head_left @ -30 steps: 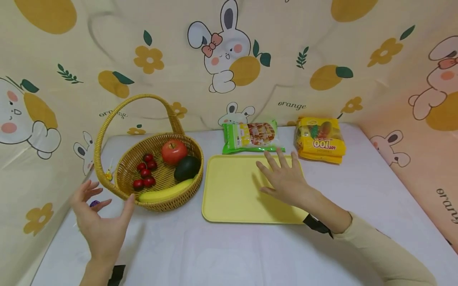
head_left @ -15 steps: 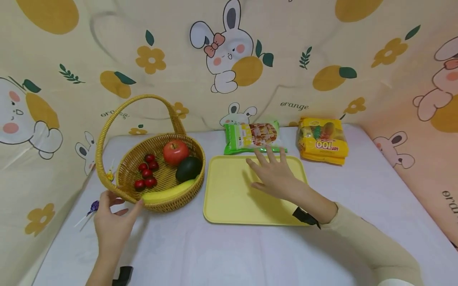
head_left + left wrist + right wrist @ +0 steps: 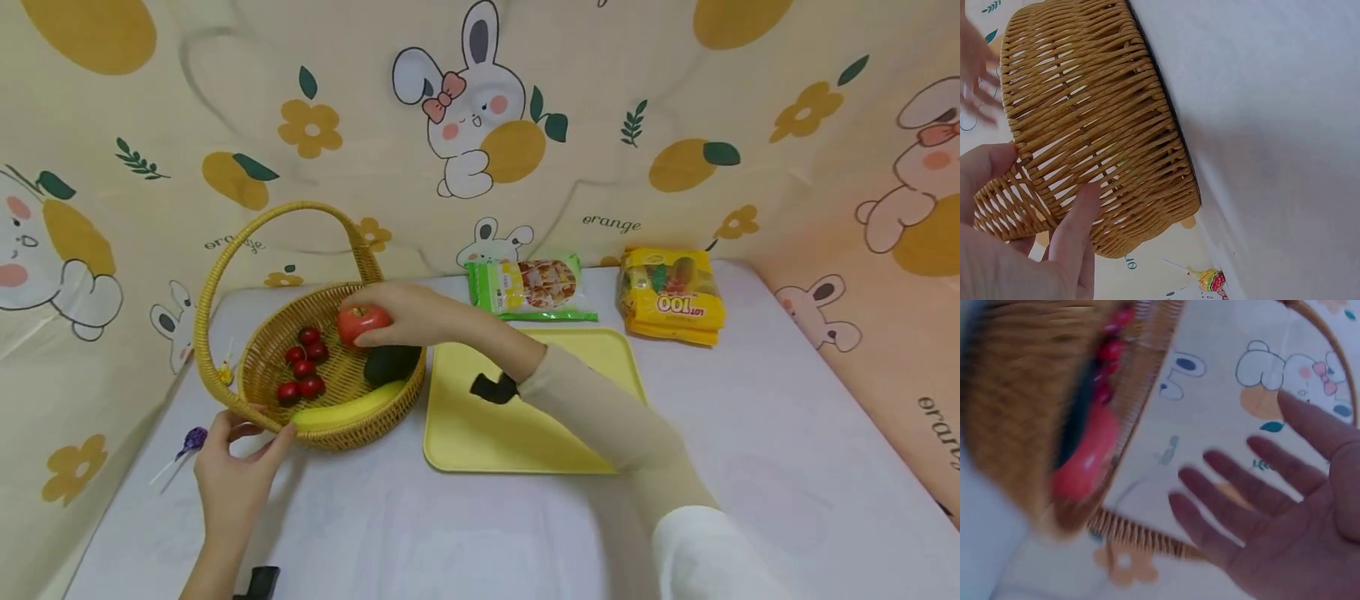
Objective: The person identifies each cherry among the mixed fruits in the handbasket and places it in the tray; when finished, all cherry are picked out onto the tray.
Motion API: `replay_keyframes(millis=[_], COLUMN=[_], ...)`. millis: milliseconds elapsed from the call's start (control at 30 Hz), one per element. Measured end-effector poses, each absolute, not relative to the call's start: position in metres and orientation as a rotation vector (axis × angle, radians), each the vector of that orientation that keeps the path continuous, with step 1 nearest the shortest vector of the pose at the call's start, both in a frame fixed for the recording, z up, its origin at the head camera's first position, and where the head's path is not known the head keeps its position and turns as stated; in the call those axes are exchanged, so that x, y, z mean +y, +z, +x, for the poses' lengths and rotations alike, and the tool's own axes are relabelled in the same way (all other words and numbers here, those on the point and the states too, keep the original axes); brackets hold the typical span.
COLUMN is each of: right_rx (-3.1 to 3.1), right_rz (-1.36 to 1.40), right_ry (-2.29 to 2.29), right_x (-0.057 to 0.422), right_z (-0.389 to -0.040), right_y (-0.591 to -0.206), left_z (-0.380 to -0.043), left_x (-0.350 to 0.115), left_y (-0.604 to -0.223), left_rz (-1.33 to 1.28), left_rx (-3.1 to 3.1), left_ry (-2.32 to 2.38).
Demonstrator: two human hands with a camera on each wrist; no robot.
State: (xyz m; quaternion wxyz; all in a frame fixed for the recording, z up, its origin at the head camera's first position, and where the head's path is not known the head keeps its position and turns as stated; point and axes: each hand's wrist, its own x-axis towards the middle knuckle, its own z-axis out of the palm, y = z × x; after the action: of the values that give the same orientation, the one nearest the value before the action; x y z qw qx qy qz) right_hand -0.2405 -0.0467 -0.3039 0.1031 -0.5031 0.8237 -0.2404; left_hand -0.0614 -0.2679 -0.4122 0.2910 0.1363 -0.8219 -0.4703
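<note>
A woven basket (image 3: pixel 408 417) with a tall handle (image 3: pixel 206 321) stands on the left of the table. My left hand (image 3: pixel 236 479) holds the handle's base at the near left rim, with thumb and fingers on either side in the left wrist view. Inside lie a red apple (image 3: pixel 358 323), a dark green avocado (image 3: pixel 390 364), a yellow banana (image 3: pixel 348 410) and several cherries (image 3: pixel 303 367). My right hand (image 3: pixel 405 312) reaches over the right rim at the apple, its fingertips partly hidden. In the blurred right wrist view, its fingers (image 3: pixel 1229 500) are spread and apart from the fruit.
A yellow tray (image 3: pixel 480 425) lies right of the basket, under my right forearm. Behind it are a green snack bag (image 3: pixel 532 289) and a yellow candy bag (image 3: pixel 671 296). A purple lollipop (image 3: pixel 195 439) and a yellow one (image 3: pixel 225 372) lie left of the basket.
My right hand has moved left from above the tray to the apple. The left hand has come in from the left and taken hold of the basket at its handle base.
</note>
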Motion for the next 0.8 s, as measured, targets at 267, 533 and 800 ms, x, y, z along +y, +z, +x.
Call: replay_keyframes(millis=[267, 533, 800], right_rx=[1.906, 1.752, 1.762], right_rz=[-1.370, -1.223, -1.059], right_ry=[-0.968, -0.921, -0.756], right_x=[-0.129, -0.157, -0.162], right_z=[-0.272, -0.280, -0.278], right_y=[-0.314, -0.341, -0.353], left_z=[-0.061, -0.061, -0.061], left_x=[-0.268, -0.271, -0.271], left_y=[-0.413, -0.413, -0.414], left_rz=[0.364, 0.328, 0.295], left_rx=[-2.166, -2.146, -2.129], left_ry=[-1.341, -1.340, -1.393])
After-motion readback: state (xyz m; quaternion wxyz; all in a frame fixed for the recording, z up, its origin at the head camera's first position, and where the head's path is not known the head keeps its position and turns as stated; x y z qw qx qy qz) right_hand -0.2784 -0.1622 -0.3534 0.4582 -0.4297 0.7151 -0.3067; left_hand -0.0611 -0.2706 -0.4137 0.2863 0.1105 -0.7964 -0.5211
